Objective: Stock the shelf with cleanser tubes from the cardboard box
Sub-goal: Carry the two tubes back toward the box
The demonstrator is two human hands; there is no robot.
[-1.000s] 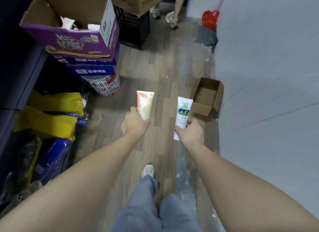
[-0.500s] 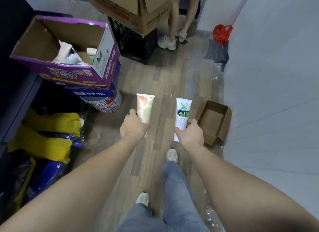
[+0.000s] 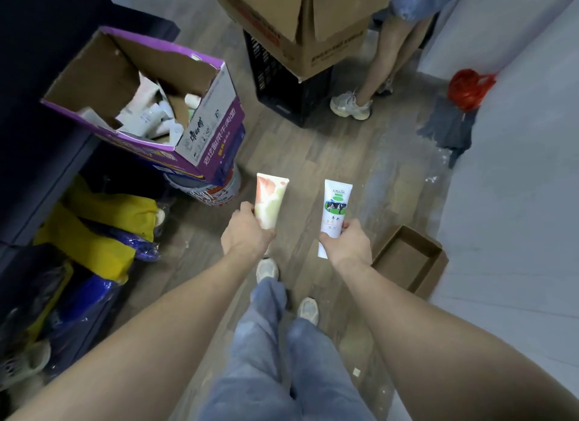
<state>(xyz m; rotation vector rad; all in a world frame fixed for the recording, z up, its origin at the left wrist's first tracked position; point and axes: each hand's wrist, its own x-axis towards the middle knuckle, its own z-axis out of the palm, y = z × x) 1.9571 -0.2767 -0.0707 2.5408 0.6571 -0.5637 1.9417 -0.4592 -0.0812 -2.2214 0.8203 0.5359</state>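
My left hand (image 3: 246,232) gripped a peach-and-cream tube (image 3: 270,201); my right hand (image 3: 346,243) gripped a white tube (image 3: 335,210). The purple box (image 3: 206,129) sat up-left of them.

Wood-plank floor (image 3: 329,157) carries black crate (image 3: 282,88), small open carton (image 3: 410,261) (empty).

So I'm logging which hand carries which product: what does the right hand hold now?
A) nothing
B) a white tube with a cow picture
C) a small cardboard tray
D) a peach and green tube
B: the right hand grips the white tube with the cow picture near its lower end, while the left hand holds the peach and green tube.
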